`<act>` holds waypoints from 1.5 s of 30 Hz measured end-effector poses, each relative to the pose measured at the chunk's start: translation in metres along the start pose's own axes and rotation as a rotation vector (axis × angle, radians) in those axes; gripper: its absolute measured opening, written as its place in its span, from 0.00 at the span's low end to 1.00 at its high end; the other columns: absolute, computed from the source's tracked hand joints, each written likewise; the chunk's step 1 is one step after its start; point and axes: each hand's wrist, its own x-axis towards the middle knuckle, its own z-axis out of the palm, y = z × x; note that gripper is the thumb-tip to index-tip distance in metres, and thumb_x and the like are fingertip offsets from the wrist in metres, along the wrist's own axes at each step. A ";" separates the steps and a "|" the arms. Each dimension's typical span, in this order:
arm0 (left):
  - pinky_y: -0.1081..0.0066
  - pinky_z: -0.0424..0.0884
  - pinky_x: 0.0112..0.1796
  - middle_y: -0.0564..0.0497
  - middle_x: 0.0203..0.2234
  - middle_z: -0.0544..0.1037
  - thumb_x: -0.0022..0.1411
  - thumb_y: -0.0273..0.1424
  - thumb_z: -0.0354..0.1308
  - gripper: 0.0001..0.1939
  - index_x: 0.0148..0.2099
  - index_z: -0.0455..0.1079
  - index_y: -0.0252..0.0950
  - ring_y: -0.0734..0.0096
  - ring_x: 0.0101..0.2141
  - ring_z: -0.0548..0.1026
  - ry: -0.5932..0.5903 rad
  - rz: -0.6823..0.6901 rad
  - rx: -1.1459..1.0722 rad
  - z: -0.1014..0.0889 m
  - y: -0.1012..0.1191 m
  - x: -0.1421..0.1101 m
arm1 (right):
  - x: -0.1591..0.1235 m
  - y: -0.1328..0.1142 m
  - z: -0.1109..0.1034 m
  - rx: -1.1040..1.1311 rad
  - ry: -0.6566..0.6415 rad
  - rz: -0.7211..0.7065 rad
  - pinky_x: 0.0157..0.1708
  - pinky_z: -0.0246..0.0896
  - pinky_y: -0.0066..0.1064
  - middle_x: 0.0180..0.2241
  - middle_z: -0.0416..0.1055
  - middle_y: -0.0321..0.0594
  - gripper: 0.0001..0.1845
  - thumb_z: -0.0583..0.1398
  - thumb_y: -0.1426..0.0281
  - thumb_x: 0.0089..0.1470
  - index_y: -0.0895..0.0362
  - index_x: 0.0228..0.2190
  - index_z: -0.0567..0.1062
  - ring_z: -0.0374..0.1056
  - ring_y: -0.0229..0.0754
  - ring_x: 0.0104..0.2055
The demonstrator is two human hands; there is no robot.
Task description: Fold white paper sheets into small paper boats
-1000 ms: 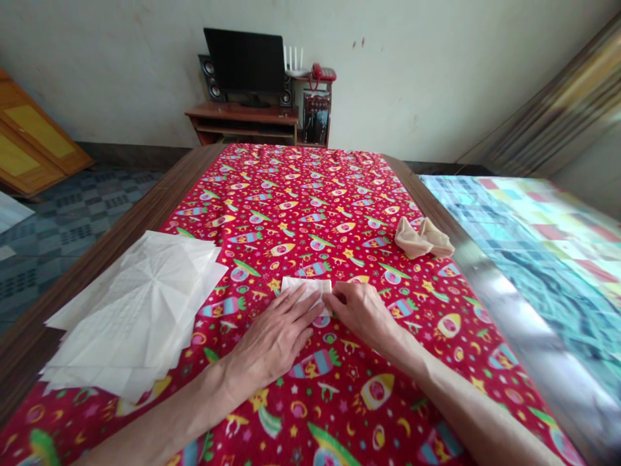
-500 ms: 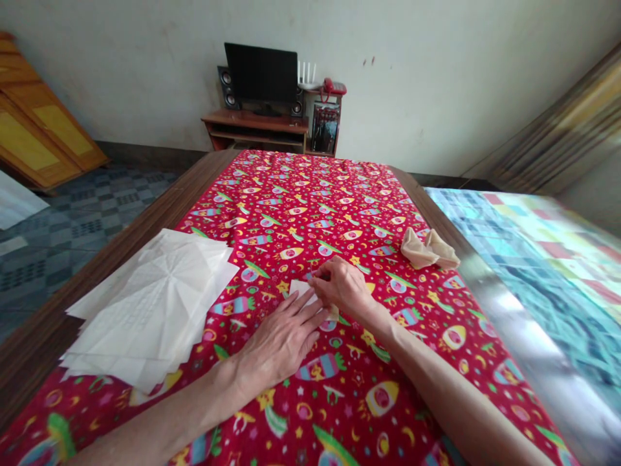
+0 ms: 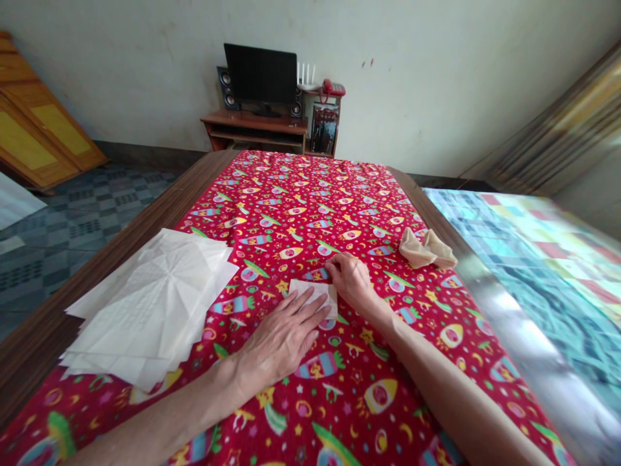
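Note:
A small folded square of off-white paper (image 3: 330, 294) lies on the red patterned cloth in front of me. My left hand (image 3: 290, 327) rests flat across its lower left part, fingers stretched out and slightly spread, hiding some of it. At the paper's upper right corner is my right hand (image 3: 352, 275), its fingers bent and pressed together against the corner. The fingertips are partly hidden. Off to the left lies a stack of creased off-white paper sheets (image 3: 160, 291). Two folded beige paper pieces (image 3: 427, 249) sit at the cloth's right side.
The red cloth (image 3: 301, 207) covers most of a brown wooden table (image 3: 165, 200). Beyond it stands a desk (image 3: 257, 121) with a monitor (image 3: 262, 74), speakers and a red telephone (image 3: 334, 88). A bed (image 3: 524, 259) adjoins the right side.
My right hand has moved slightly right, from over the paper to its upper right corner, so more of the paper's face shows. My left hand has stayed in place.

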 end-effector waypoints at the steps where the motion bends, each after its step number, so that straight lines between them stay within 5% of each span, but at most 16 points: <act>1: 0.59 0.55 0.60 0.51 0.61 0.63 0.68 0.31 0.46 0.22 0.63 0.57 0.40 0.63 0.62 0.55 -0.002 0.001 -0.001 0.000 0.000 0.000 | -0.002 0.002 -0.003 -0.003 0.006 -0.006 0.40 0.58 0.28 0.35 0.74 0.44 0.10 0.53 0.71 0.59 0.59 0.36 0.75 0.69 0.40 0.38; 9: 0.59 0.54 0.61 0.53 0.62 0.60 0.68 0.29 0.45 0.23 0.63 0.55 0.41 0.63 0.63 0.53 -0.029 0.001 -0.011 -0.002 0.001 0.002 | -0.045 0.000 -0.037 -0.024 -0.067 -0.175 0.41 0.64 0.31 0.39 0.73 0.46 0.17 0.49 0.65 0.64 0.59 0.47 0.71 0.70 0.42 0.41; 13: 0.59 0.52 0.61 0.50 0.63 0.57 0.68 0.31 0.45 0.23 0.64 0.55 0.39 0.63 0.64 0.51 -0.030 0.013 -0.010 -0.004 0.001 0.002 | -0.077 -0.009 -0.039 -0.156 -0.154 -0.414 0.57 0.54 0.49 0.60 0.57 0.53 0.26 0.50 0.61 0.63 0.61 0.58 0.62 0.50 0.53 0.63; 19: 0.60 0.51 0.62 0.48 0.64 0.55 0.67 0.30 0.44 0.24 0.65 0.53 0.36 0.65 0.64 0.51 -0.047 0.008 0.044 -0.008 -0.002 -0.010 | -0.096 -0.002 -0.042 -0.173 -0.289 -0.534 0.63 0.45 0.49 0.63 0.50 0.50 0.32 0.49 0.60 0.63 0.63 0.63 0.52 0.43 0.49 0.66; 32: 0.57 0.59 0.57 0.50 0.60 0.63 0.67 0.29 0.45 0.22 0.63 0.58 0.38 0.62 0.60 0.59 -0.013 -0.046 0.135 -0.023 -0.011 -0.045 | -0.105 0.007 -0.060 -0.094 -0.296 -0.429 0.60 0.50 0.47 0.61 0.57 0.37 0.21 0.50 0.67 0.64 0.49 0.57 0.64 0.49 0.49 0.64; 36: 0.60 0.64 0.54 0.47 0.53 0.71 0.67 0.26 0.45 0.17 0.54 0.67 0.36 0.63 0.53 0.67 0.077 -0.093 0.046 -0.024 -0.012 -0.035 | -0.098 0.001 -0.057 0.090 -0.098 -0.187 0.43 0.64 0.31 0.43 0.76 0.42 0.16 0.50 0.66 0.63 0.56 0.45 0.74 0.70 0.42 0.45; 39: 0.63 0.69 0.46 0.47 0.43 0.75 0.67 0.25 0.45 0.13 0.47 0.70 0.35 0.64 0.44 0.71 0.087 -0.121 -0.019 -0.025 -0.014 -0.021 | -0.083 -0.004 -0.052 0.082 -0.108 0.047 0.25 0.56 0.25 0.22 0.73 0.36 0.17 0.51 0.64 0.62 0.57 0.32 0.76 0.67 0.35 0.23; 45: 0.63 0.68 0.43 0.48 0.36 0.72 0.66 0.24 0.46 0.09 0.42 0.68 0.34 0.64 0.40 0.69 0.128 -0.164 -0.048 -0.016 -0.018 -0.009 | -0.060 -0.010 -0.036 0.107 -0.175 0.124 0.24 0.50 0.24 0.21 0.71 0.33 0.11 0.59 0.63 0.54 0.56 0.25 0.74 0.64 0.34 0.23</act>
